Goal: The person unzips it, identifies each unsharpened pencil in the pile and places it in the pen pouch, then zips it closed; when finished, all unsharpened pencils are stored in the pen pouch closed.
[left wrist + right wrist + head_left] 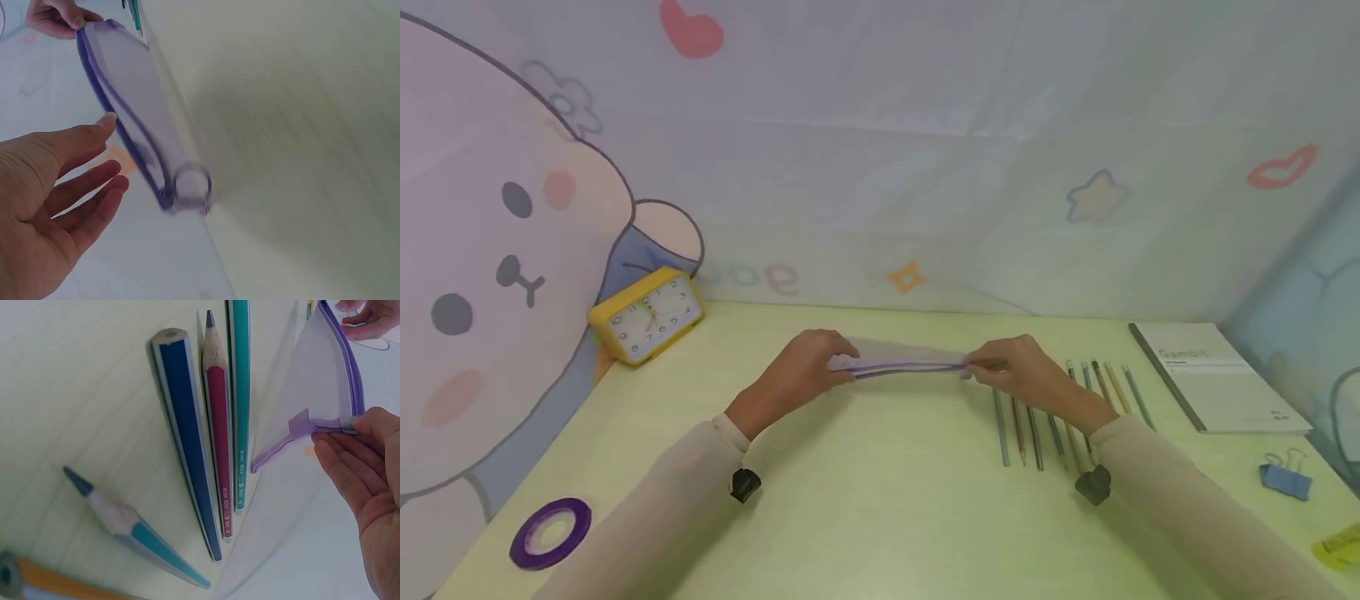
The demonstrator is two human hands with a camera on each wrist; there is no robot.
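A see-through pouch (904, 352) with a purple zip edge is held up off the table between the two hands. My right hand (1018, 367) pinches one end of it between thumb and fingers; in the right wrist view, the purple trim and a small tab (300, 423) hang beside the fingertips. At the pouch's other end is my left hand (805, 372). In the left wrist view its thumb (107, 123) touches the zip edge, while the other fingers are spread loosely below. A round loop (209, 181) shows at that end corner.
Under the right forearm lie several pencils (187, 431) in a row. A notebook (1217, 383), a blue binder clip (1287, 481) and a yellow item (1337, 546) are to the right. On the left are a yellow clock (651, 317) and a purple tape roll (576, 529).
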